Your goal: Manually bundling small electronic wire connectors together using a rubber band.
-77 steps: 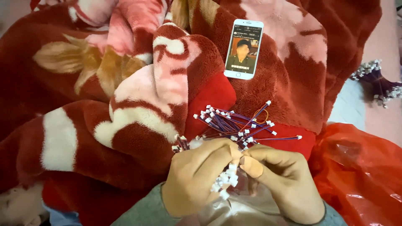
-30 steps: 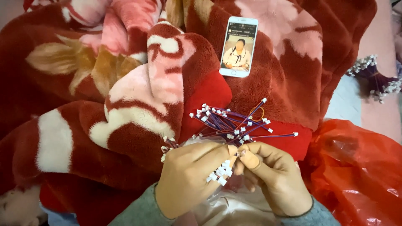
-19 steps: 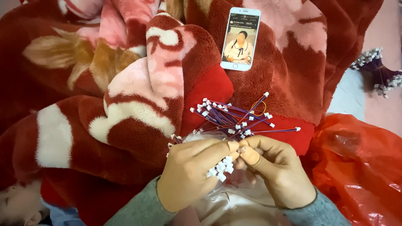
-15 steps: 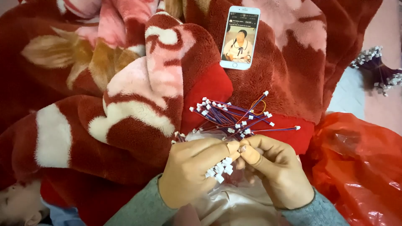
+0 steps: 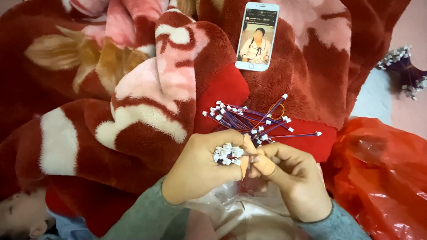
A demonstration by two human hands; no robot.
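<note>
My left hand (image 5: 200,171) is closed around a bundle of thin wires, whose small white plug connectors (image 5: 227,154) stick up out of my fist. My right hand (image 5: 296,180) meets it from the right, its thumb and forefinger pinched against the left fingertips at the bundle; several fingertips wear tan finger cots. Just beyond my hands a loose pile of purple wires with white connectors (image 5: 255,119) lies fanned out on the red blanket (image 5: 133,93).
A white phone (image 5: 258,35) with a lit screen lies face up on the blanket at the top. An orange-red plastic bag (image 5: 387,173) is at the right, another wire bundle (image 5: 402,66) at the far right, and clear plastic (image 5: 235,213) lies under my wrists.
My left fist has turned, so the white connectors now show on top of it instead of hanging between my hands. The view has shifted slightly.
</note>
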